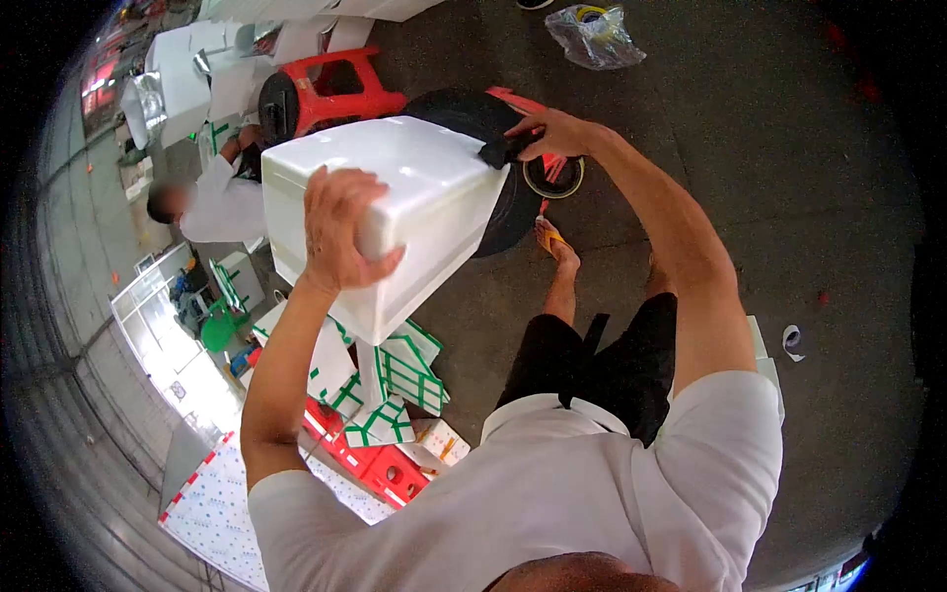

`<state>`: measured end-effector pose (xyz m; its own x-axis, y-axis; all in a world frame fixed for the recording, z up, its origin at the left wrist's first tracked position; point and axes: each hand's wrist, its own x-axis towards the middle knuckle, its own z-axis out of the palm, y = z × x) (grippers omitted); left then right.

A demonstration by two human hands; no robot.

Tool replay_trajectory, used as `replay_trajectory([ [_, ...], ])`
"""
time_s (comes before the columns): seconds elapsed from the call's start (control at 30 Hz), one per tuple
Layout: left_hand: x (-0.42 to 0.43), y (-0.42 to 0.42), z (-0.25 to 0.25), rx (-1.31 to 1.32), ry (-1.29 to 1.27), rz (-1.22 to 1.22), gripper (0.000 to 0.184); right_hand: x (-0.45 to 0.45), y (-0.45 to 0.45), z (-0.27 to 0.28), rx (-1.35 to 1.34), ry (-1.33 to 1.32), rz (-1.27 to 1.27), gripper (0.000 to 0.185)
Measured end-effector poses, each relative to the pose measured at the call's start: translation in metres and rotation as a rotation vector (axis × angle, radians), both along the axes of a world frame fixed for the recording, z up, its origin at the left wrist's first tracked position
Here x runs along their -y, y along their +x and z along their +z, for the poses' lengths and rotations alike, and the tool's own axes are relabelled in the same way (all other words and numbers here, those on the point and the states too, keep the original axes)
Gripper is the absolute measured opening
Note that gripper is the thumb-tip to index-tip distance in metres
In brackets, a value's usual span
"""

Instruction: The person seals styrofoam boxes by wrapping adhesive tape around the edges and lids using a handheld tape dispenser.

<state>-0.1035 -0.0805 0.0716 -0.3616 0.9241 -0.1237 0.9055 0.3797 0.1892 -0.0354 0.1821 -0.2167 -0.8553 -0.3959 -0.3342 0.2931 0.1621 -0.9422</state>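
Note:
A large white foam box (395, 212) is held up in front of my body, tilted, with a smooth face upward. My left hand (345, 229) lies on its near left corner, fingers spread over the edge and thumb along the side. At the box's far right corner, my right hand (554, 133) is closed around a small black object (505, 148), which touches the box; what the object is, I cannot make out. Behind and under the box is a round black surface (508, 212), partly hidden.
A red stool (340, 89) stands beyond the box. A person (212, 202) in white is at the left. White boards with green tape (409, 375) and red crates (380, 469) lie at lower left. A plastic bag (597, 39) and a tape roll (792, 341) lie on the floor.

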Motion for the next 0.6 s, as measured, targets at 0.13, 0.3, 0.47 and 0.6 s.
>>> replay_trajectory([
  [0.13, 0.002, -0.019, -0.024, -0.184, 0.080, 0.562, 0.063, 0.012, 0.080, -0.004, 0.086, -0.085, -0.027, 0.057],
  [0.3, 0.001, -0.036, -0.028, -0.095, 0.213, 1.146, 0.068, 0.035, 0.135, -0.004, 0.016, -0.119, -0.324, 0.054],
  [0.47, 0.005, -0.018, -0.027, -0.244, 0.613, 0.870, 0.059, 0.018, 0.090, -0.023, -0.047, -0.105, -0.393, 0.054],
  [0.6, -0.028, 0.029, 0.000, -0.145, -0.022, 0.105, 0.055, 0.001, 0.073, -0.007, -0.044, -0.020, -0.320, 0.057],
])
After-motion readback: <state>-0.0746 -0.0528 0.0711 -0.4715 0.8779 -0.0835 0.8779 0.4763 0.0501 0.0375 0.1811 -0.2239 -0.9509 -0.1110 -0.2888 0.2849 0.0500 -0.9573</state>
